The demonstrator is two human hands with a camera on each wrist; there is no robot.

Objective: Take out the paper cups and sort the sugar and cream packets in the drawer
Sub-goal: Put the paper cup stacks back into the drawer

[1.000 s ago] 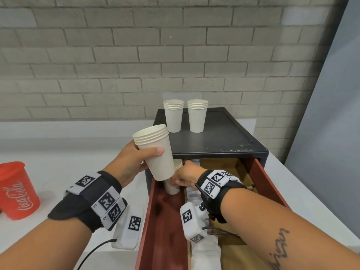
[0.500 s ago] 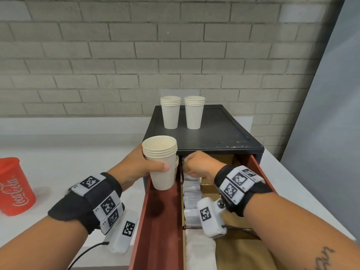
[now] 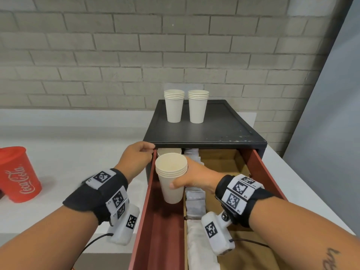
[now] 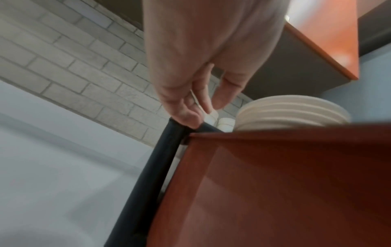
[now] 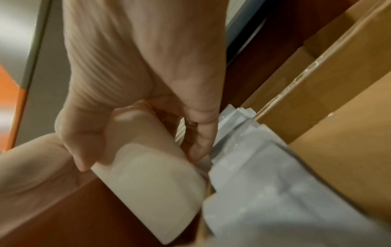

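My right hand (image 3: 185,182) grips a stack of white paper cups (image 3: 171,180) upright over the left compartment of the open red-brown drawer (image 3: 165,230). The right wrist view shows fingers and thumb wrapped round that cup stack (image 5: 152,175), beside the white packets (image 5: 264,183). My left hand (image 3: 136,158) holds nothing; its fingertips (image 4: 186,117) rest on the black cabinet's front left corner. Another cup stack (image 3: 169,152) stands at the back of the drawer. White packets (image 3: 194,201) fill the middle compartment.
Two cup stacks (image 3: 174,106) (image 3: 197,106) stand at the back of the black cabinet top (image 3: 214,129). A brown cardboard compartment (image 3: 220,162) takes up the drawer's right side. A red Coca-Cola cup (image 3: 17,176) sits on the white counter at left. A brick wall rises behind.
The cup stack that my left hand held is now in my right hand. My left hand has let go and moved to the cabinet's front corner.
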